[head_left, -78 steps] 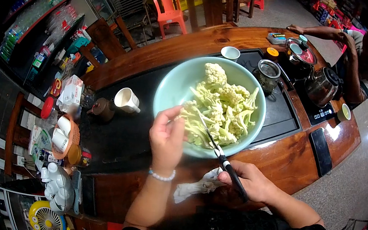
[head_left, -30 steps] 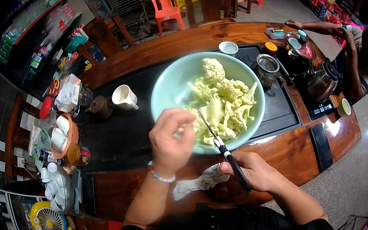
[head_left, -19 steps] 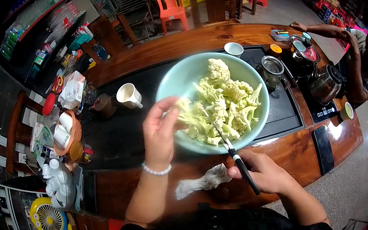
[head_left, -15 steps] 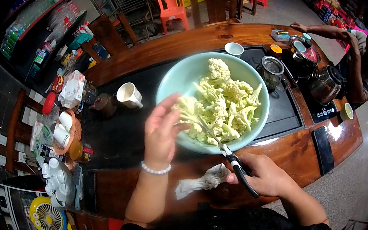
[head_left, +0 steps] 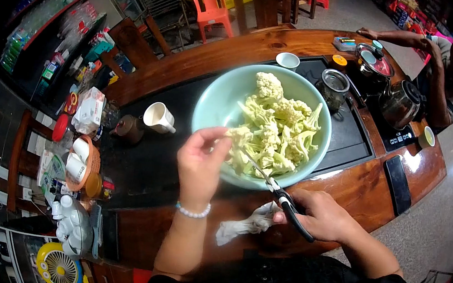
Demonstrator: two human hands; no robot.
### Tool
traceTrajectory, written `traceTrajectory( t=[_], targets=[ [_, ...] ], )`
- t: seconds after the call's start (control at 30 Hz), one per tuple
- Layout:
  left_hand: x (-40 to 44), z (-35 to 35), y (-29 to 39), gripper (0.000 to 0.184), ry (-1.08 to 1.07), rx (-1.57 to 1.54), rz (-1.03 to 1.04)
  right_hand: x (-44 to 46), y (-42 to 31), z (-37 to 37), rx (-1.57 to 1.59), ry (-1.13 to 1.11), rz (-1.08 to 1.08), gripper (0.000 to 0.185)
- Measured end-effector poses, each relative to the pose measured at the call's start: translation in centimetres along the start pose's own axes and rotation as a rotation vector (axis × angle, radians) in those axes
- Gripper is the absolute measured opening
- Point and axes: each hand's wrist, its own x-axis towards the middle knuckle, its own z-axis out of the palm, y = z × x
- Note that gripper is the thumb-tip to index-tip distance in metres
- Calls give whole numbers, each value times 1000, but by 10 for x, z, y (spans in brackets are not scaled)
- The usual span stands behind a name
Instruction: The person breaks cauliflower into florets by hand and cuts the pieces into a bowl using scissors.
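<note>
A pale green bowl (head_left: 214, 98) holds a heap of cauliflower florets (head_left: 281, 125). At its near left rim, my left hand (head_left: 202, 158) pinches a cauliflower piece (head_left: 240, 136) between thumb and fingers; a beaded bracelet circles that wrist. My right hand (head_left: 321, 215) is closed around the dark handles of a pair of scissors (head_left: 286, 203). The scissor blades point up and left over the bowl's near rim, their tips close to the held piece. Beneath the scissors, a crumpled white tissue (head_left: 248, 223) lies on the wooden table.
Left of the bowl stands a white cup (head_left: 159, 117); a small bowl (head_left: 287, 61) sits behind it. A glass jar (head_left: 333, 89), a kettle (head_left: 401, 105) and a phone (head_left: 397, 185) are to the right. Another person's arm (head_left: 440, 82) rests at the table's far right.
My left hand has turned, and its fingers now pinch the cauliflower piece slightly further right. The right hand and scissors have shifted only a little.
</note>
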Motion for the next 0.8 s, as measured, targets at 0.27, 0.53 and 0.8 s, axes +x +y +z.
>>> traceTrajectory(
  t=[0.27, 0.53, 0.8],
  targets=[
    [3, -5, 4, 18, -17, 34, -1, 9, 12, 10, 160, 54, -11, 74],
    [6, -14, 1, 28, -77, 77, -8, 15, 11, 14, 383, -26, -8, 66],
    [9, -20, 0, 34, -108, 184, -23, 4, 10, 3, 838, 78, -183, 50]
  ],
)
